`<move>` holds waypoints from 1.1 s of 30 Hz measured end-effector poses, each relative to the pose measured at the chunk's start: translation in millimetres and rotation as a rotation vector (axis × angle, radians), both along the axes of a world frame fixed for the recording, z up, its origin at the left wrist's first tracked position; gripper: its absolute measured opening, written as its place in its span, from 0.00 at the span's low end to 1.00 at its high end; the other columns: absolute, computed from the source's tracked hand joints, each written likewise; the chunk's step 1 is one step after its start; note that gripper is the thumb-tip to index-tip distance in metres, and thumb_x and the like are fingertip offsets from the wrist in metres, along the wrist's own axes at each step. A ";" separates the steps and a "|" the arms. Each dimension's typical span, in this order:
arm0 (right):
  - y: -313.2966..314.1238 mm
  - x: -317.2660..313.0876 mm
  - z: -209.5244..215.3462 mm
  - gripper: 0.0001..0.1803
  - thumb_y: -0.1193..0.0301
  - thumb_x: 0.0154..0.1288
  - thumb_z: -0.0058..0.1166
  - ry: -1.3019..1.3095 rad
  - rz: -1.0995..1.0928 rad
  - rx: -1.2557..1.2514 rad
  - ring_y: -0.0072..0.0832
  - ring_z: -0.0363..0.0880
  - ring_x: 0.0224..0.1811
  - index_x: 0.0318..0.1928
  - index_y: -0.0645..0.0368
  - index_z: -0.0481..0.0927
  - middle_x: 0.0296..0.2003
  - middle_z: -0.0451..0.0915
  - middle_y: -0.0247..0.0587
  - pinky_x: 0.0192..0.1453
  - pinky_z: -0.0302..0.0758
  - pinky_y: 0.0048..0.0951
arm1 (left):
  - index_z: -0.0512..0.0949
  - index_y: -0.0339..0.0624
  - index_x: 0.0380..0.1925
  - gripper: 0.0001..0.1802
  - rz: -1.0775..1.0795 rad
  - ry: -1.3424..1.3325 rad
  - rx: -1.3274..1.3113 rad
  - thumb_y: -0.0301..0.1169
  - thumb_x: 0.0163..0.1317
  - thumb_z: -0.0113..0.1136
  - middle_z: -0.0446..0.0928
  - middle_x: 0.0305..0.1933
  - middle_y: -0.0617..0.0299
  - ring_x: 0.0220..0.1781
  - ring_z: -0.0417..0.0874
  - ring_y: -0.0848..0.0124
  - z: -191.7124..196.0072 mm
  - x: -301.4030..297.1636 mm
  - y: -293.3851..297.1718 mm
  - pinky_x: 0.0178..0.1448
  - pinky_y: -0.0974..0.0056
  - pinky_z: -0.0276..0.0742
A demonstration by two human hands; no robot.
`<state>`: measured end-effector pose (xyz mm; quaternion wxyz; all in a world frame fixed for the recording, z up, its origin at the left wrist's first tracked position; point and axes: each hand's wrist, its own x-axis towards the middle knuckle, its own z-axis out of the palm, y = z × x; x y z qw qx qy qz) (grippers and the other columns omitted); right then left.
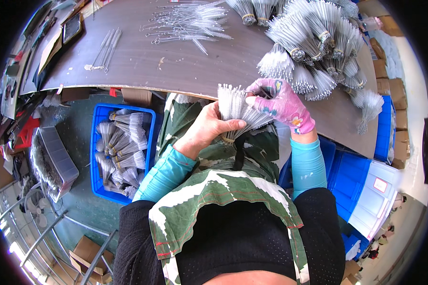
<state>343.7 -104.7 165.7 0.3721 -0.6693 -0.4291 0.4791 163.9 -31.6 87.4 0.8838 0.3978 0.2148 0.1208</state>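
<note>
My bare left hand (205,127) is wrapped round a bundle of thin wire brushes (232,105), its thumb lying across them. White bristle ends fan upward, and a band ties the bundle near its lower end. The bundle is over my lap, at the table's near edge. My right hand, in a pink flowered glove (285,103) with a bare thumb tip, is closed in a pinch at the bundle's upper right side. What sits between those fingertips is too small to make out.
Many banded brush bundles (314,38) are heaped at the table's far right. Loose brushes (190,21) lie at the back, with a few more (104,50) to the left. A blue crate (94,156) of bundles stands at lower left; blue bins (349,178) stand at right.
</note>
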 end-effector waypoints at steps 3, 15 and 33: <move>-5.1 3.4 -3.6 0.12 0.76 0.54 0.60 0.108 0.049 0.050 0.17 0.74 0.38 0.41 0.64 0.78 0.35 0.78 0.31 0.45 0.71 0.21 | 0.73 0.34 0.47 0.27 0.000 -0.003 0.018 0.23 0.44 0.71 0.78 0.43 0.62 0.44 0.78 0.73 1.8 -0.5 1.5 0.54 0.67 0.72; 7.8 -10.8 -1.4 0.07 0.73 0.54 0.61 -0.119 -0.014 0.072 0.14 0.70 0.30 0.32 0.63 0.79 0.25 0.75 0.27 0.34 0.68 0.19 | 0.73 0.34 0.48 0.26 -0.026 0.002 0.031 0.22 0.46 0.68 0.78 0.44 0.62 0.45 0.77 0.74 10.4 4.0 -0.3 0.53 0.68 0.71; 9.9 3.9 14.3 0.12 0.73 0.55 0.58 0.014 0.164 0.005 0.16 0.72 0.36 0.40 0.64 0.79 0.33 0.78 0.30 0.43 0.70 0.21 | 0.72 0.36 0.50 0.25 -0.146 -0.085 -0.044 0.20 0.48 0.66 0.78 0.45 0.63 0.46 0.77 0.75 -4.8 -3.5 5.4 0.54 0.67 0.72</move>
